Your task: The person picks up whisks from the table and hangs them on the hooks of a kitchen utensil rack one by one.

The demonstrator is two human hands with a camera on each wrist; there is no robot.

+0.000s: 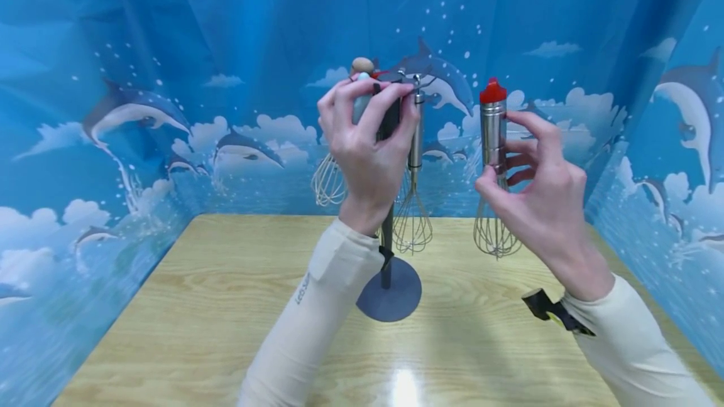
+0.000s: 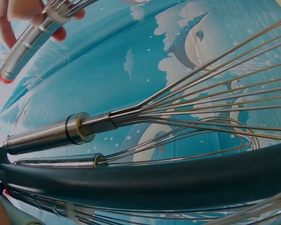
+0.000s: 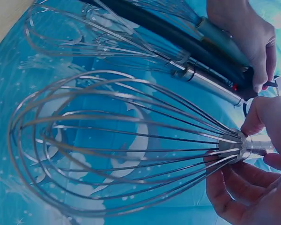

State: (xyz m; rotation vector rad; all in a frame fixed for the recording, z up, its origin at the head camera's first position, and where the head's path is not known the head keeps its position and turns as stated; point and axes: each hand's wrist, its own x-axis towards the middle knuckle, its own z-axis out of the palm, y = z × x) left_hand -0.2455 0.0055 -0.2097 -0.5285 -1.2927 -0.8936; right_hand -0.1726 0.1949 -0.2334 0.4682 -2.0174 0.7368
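Note:
A dark grey stand (image 1: 389, 291) with a round base rises from the wooden table (image 1: 226, 306). Steel whisks (image 1: 412, 206) hang from its top. My left hand (image 1: 370, 143) grips the top of the stand's pole (image 2: 145, 176); the hanging whisks (image 2: 178, 122) fill the left wrist view. My right hand (image 1: 523, 174) holds a steel whisk with a red cap (image 1: 493, 143) upright in the air, to the right of the stand and apart from it. Its wire head (image 3: 117, 140) fills the right wrist view, fingers (image 3: 267, 112) pinching the handle.
Blue dolphin-print curtains (image 1: 141, 112) wall the table on the left, back and right. A wooden-knobbed utensil (image 1: 362, 66) pokes up behind my left hand. Bare tabletop lies in front of the stand's base.

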